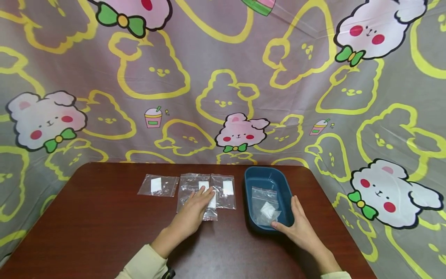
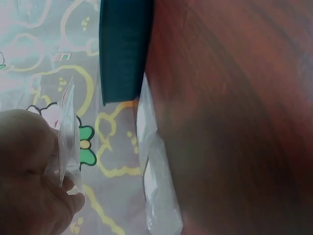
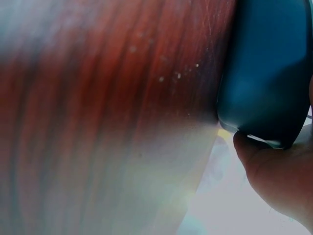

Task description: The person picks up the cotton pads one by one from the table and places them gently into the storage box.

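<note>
My left hand point(image 1: 191, 213) pinches a clear zip-lock bag point(image 2: 70, 132) in the left wrist view, raised off the table. In the head view that hand hides part of the bags beneath it. A zip-lock bag point(image 1: 228, 199) with a white piece in it lies just right of the hand, and another point(image 1: 167, 186) lies apart to the left. My right hand point(image 1: 301, 226) grips the near right corner of a dark blue plastic bin point(image 1: 248, 180), thumb on the near rim and fingers along the right side. Inside the bin is bagged white material point(image 1: 268, 210).
The brown wooden table point(image 1: 104, 232) meets a patterned cloth point(image 1: 188, 97) along its back and sides. The bin stands near the table's right edge. A dark band point(image 1: 168, 273) shows at the left sleeve cuff.
</note>
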`<action>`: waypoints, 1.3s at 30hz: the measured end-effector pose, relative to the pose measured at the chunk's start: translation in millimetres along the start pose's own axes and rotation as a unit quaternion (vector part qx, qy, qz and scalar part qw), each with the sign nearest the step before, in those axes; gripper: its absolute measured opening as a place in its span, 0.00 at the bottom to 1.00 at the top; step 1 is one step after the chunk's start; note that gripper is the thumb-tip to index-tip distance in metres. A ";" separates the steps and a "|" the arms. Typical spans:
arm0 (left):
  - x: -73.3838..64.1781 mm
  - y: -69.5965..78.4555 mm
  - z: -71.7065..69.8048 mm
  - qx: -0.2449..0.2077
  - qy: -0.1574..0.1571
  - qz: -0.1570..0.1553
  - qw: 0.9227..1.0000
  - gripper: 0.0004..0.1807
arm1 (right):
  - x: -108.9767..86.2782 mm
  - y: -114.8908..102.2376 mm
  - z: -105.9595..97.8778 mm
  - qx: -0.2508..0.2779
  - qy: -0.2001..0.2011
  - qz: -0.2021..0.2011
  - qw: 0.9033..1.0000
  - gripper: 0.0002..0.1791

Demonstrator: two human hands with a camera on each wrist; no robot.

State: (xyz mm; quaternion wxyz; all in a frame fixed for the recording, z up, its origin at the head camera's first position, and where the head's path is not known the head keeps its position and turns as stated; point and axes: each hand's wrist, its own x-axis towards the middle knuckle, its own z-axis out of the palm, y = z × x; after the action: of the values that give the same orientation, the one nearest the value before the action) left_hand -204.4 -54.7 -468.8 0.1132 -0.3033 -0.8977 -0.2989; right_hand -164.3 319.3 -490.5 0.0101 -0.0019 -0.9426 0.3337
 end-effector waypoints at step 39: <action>9.5 -4.7 -5.8 -0.009 0.017 -0.014 1.000 0.20 | 0.0 1.7 0.0 0.001 0.003 -0.003 1.000 0.70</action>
State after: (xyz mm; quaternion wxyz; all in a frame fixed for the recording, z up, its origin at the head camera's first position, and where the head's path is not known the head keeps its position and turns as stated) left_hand -214.7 -56.7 -462.7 0.1216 -0.2870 -0.8969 -0.3137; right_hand -164.3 320.6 -491.6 0.0138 0.0005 -0.9422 0.3346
